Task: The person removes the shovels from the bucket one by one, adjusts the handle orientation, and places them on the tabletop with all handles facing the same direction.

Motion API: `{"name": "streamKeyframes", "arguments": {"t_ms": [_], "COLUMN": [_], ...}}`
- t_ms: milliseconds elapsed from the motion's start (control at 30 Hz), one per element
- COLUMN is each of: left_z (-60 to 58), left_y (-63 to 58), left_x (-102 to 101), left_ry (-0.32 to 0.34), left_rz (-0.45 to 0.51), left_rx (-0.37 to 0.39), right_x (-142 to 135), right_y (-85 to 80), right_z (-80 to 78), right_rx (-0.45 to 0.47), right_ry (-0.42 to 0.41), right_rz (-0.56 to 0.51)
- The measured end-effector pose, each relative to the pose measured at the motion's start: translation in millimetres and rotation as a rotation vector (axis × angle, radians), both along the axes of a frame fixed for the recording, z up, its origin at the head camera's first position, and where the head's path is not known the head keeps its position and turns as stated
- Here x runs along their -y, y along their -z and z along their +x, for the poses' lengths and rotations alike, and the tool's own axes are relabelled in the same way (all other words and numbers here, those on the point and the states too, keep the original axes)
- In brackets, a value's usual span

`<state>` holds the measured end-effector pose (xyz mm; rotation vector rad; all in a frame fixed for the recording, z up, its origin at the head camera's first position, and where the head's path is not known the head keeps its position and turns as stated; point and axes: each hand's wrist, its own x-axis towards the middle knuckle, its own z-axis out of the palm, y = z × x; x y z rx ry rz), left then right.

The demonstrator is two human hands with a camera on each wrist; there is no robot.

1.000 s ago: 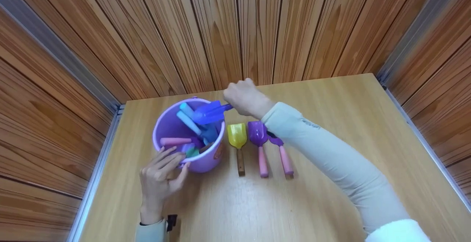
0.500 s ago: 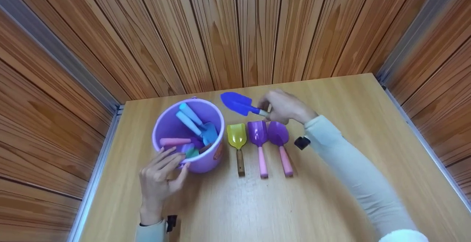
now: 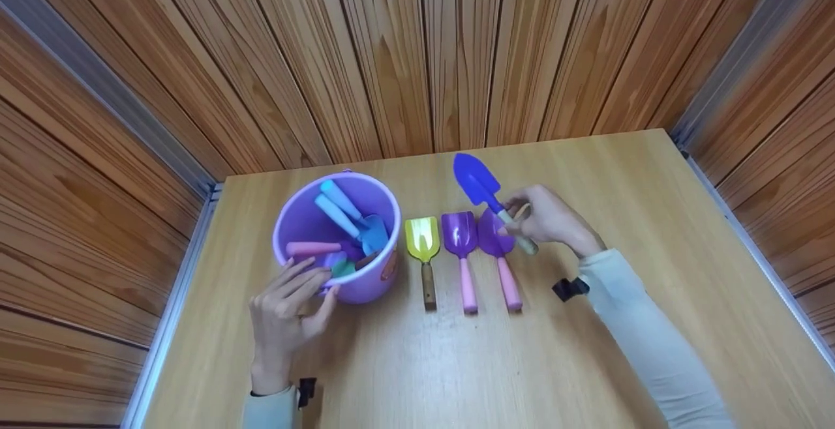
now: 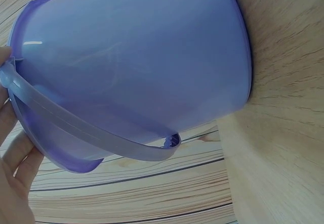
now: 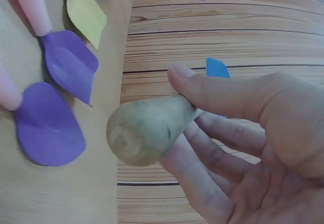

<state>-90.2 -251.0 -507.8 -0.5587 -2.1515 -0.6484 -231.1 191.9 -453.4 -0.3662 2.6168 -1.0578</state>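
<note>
A purple bucket (image 3: 365,289) stands on the left part of the table. My left hand (image 3: 280,328) pinches its near rim, fingers over the edge and thumb outside. In the left wrist view the bucket's handle (image 4: 71,125) hangs down along its side. My right hand (image 3: 551,220) holds a blue toy trowel (image 3: 475,178) by its pale wooden handle (image 5: 147,128), between thumb and fingers. The trowel's blade points up and away to the left. Below it lies a purple rounded shovel (image 3: 509,285) with a pink handle, its blade partly covered by the wooden handle.
Left of that shovel lie a purple scoop (image 3: 460,233) with a pink handle and a yellow scoop (image 3: 423,236) with a brown handle, side by side. Inside the bucket are light blue shovels (image 3: 339,217), a pink handle (image 3: 313,248) and a green piece (image 3: 342,268). Wood-panelled walls (image 3: 443,57) surround the table.
My right hand has carried the blue trowel from over the bucket to the right, above the rounded shovel, and its blade has swung upward. My left hand stays on the rim.
</note>
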Motion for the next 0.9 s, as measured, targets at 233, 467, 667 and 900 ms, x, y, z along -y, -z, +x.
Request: {"name": "streamKeyframes", "arguments": {"t_ms": [233,467,667,900], "left_z": [-0.2,-1.1,-2.2,-2.5], "left_y": [1.2,0.1,-0.2,0.1], "left_x": [-0.5,1.4,1.9,0.4], "left_ry": [0.001,-0.005,0.005,0.003], "left_rz": [-0.007,-0.022,-0.017,-0.012], "left_rx": [-0.004,-0.008,-0.022,-0.022], "right_x": [-15.4,-23.8,-23.7,-28.0], "right_y": [20.2,42.2,60.6,72.6], "right_z": [14.1,23.6,28.9,31.9], "right_rx": [0.069,0.107,0.136,0.167], "right_ry": [0.121,0.196,0.244,0.288], "right_rz": [-0.088,-0.183,-0.251,-0.333]}}
